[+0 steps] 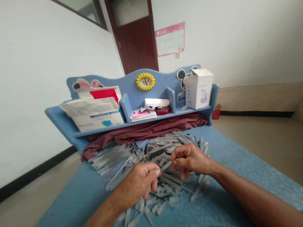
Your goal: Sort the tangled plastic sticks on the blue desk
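My left hand (144, 178) is closed, its thumb and forefinger pinching one end of a small translucent plastic tube (166, 165). At the tube's other end, the fingertips of my right hand (188, 160) are pinched together. Both hands hover over a loose heap of similar translucent tubes (170, 180), mixed with some thin dark sticks. Short translucent caps (156, 208) lie scattered nearest me, below my left hand. Left of the heap, a row of long translucent tubes (112, 156) lies roughly side by side.
Behind the heap on the blue table (239, 157) lies a red checked cloth (139, 130). Above it runs a blue shelf (104, 127) with a mask box (99, 119), a stack of papers (143, 116), a red round tin (163, 110) and a white box (199, 90).
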### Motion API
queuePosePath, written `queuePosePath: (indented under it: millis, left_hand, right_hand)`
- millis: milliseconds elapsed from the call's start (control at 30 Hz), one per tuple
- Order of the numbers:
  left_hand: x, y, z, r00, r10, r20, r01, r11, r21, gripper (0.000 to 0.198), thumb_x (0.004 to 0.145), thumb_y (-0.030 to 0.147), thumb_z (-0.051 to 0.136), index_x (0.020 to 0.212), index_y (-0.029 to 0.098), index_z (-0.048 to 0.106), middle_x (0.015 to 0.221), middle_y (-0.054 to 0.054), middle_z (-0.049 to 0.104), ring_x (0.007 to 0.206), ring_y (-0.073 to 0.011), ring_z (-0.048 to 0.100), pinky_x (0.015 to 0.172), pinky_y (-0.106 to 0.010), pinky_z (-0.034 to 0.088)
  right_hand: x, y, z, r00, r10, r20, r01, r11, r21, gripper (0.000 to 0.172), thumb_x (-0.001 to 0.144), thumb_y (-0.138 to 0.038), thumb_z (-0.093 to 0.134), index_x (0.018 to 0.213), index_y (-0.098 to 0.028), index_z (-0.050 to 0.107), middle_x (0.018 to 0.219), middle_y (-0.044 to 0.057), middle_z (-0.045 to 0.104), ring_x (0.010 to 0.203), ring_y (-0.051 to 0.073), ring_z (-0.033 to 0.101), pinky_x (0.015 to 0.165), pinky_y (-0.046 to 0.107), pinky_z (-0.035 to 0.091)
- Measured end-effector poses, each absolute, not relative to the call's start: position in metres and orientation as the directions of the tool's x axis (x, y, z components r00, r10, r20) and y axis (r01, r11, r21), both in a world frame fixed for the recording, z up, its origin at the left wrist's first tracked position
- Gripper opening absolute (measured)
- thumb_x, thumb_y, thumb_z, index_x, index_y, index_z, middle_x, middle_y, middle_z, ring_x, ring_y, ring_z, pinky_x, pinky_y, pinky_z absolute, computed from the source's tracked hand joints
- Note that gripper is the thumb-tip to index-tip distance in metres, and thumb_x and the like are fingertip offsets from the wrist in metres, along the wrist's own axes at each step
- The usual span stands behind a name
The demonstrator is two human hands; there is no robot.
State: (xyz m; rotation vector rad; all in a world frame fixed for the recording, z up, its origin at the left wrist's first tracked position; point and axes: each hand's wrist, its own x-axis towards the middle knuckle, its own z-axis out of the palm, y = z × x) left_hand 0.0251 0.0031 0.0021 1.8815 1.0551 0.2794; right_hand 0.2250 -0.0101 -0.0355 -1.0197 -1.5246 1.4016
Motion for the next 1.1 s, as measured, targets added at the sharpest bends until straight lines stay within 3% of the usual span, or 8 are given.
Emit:
queuePosePath:
  millis: [100,267,333,433,533,767,933,1100]
  left_hand:
    - [0.023,0.004,0.003,0.609,0.759,-0.228,0.565,-0.215,0.797,0.029,0.082,0.037,0.041,0.062,0.016,0.049,0.051,0.004,0.054,0.033,-0.0036,0.038,0.036,-0.015,0.028]
    - [-0.011,0.028,0.012,0.613,0.762,-0.208,0.594,-0.271,0.757,0.029,0.08,0.04,0.046,0.066,0.015,0.054,0.054,0.003,0.056,0.037,-0.004,0.04,0.038,-0.015,0.029]
    - [-0.032,0.043,0.015,0.555,0.808,-0.199,0.616,-0.238,0.751,0.025,0.078,0.04,0.05,0.075,0.016,0.058,0.055,0.003,0.058,0.036,-0.0049,0.041,0.037,-0.015,0.028]
    - [-0.053,0.06,0.017,0.431,0.891,-0.141,0.633,-0.187,0.752,0.022,0.072,0.038,0.056,0.067,0.016,0.059,0.051,0.003,0.057,0.034,-0.0054,0.04,0.034,-0.015,0.026]
    - [-0.051,0.061,0.016,0.329,0.942,-0.067,0.599,-0.154,0.786,0.021,0.068,0.037,0.06,0.063,0.016,0.058,0.05,0.003,0.057,0.032,-0.0051,0.038,0.032,-0.015,0.024]
    - [-0.022,0.044,0.012,0.293,0.956,-0.007,0.5,-0.147,0.853,0.027,0.067,0.037,0.06,0.081,0.014,0.059,0.055,0.001,0.06,0.036,-0.0065,0.043,0.032,-0.015,0.028]
    - [-0.016,0.039,0.01,0.335,0.942,-0.006,0.37,-0.126,0.92,0.022,0.071,0.035,0.059,0.08,0.014,0.056,0.06,0.001,0.058,0.038,-0.0049,0.043,0.034,-0.014,0.031]
    - [-0.007,0.036,0.005,0.352,0.936,0.008,0.149,-0.064,0.987,0.019,0.073,0.031,0.06,0.074,0.014,0.055,0.06,0.002,0.057,0.04,-0.0053,0.043,0.034,-0.015,0.032]
  right_hand:
    - [0.227,-0.01,-0.033,-0.33,0.941,0.07,0.064,0.096,-0.993,0.003,0.069,-0.017,0.052,0.069,-0.014,0.053,0.059,-0.003,0.06,0.039,0.008,0.059,0.033,0.012,0.037]
    - [0.246,0.001,-0.027,-0.147,0.984,0.097,-0.029,0.094,-0.995,0.011,0.068,-0.026,0.055,0.067,-0.015,0.051,0.053,-0.003,0.06,0.033,0.01,0.055,0.028,0.015,0.034]
    - [0.253,0.008,-0.029,-0.055,0.994,0.093,-0.067,0.089,-0.994,0.013,0.067,-0.027,0.056,0.068,-0.016,0.049,0.052,-0.003,0.061,0.03,0.01,0.053,0.026,0.015,0.031]
    - [0.252,0.016,-0.035,0.013,0.996,0.09,-0.058,0.09,-0.994,0.012,0.066,-0.025,0.055,0.068,-0.016,0.049,0.05,-0.004,0.059,0.027,0.009,0.05,0.024,0.015,0.028]
    - [0.242,0.02,-0.042,0.001,0.995,0.104,0.052,0.104,-0.993,0.012,0.068,-0.027,0.053,0.069,-0.016,0.05,0.048,-0.005,0.057,0.025,0.007,0.046,0.023,0.014,0.026]
    - [0.26,0.026,-0.041,0.087,0.983,0.16,0.42,0.109,-0.901,0.02,0.077,-0.031,0.045,0.074,-0.014,0.055,0.052,-0.003,0.058,0.027,0.005,0.044,0.027,0.015,0.027]
    - [0.293,0.03,-0.041,0.094,0.993,0.075,0.568,0.009,-0.823,0.01,0.068,-0.016,0.05,0.069,-0.012,0.059,0.043,-0.003,0.055,0.026,0.005,0.041,0.028,0.015,0.027]
    - [0.305,0.033,-0.046,0.109,0.994,-0.004,0.65,-0.075,-0.756,0.013,0.061,-0.009,0.05,0.065,-0.014,0.061,0.038,-0.004,0.053,0.024,0.006,0.04,0.029,0.016,0.028]
